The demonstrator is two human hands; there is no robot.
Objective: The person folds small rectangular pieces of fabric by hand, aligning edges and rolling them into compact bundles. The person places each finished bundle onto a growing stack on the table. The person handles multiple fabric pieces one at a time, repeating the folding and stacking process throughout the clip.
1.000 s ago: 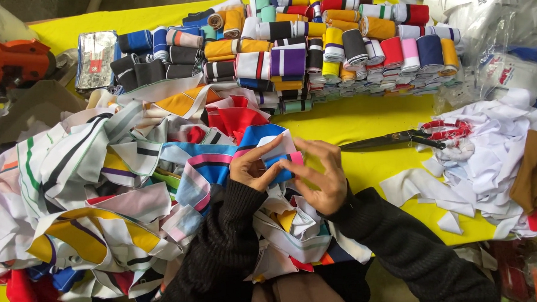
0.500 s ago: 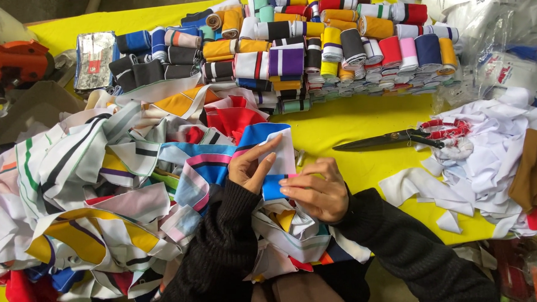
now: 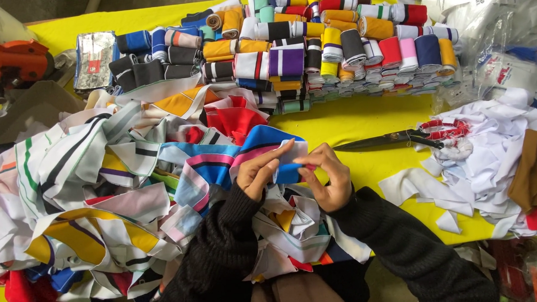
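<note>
Strip [image 3: 288, 162] of blue, pink and white fabric sits pinched between my left hand [image 3: 258, 171] and right hand [image 3: 329, 177]. Both work above the scrap pile [image 3: 101, 182]; scissors [image 3: 401, 139] lie well apart on the yellow table [image 3: 364, 119].

A garment or textile workshop is being shown. A bright yellow surface [image 3: 370, 119] is being covered by a loose heap of striped, multicoloured knit fabric strips [image 3: 100, 176], and neat rows of rolled, coloured fabric bands [image 3: 312, 46] are being kept at its far edge. Black-bladed scissors with red-wrapped handles [image 3: 401, 138] are lying beside a pile of white cloth offcuts [image 3: 480, 160].
</note>
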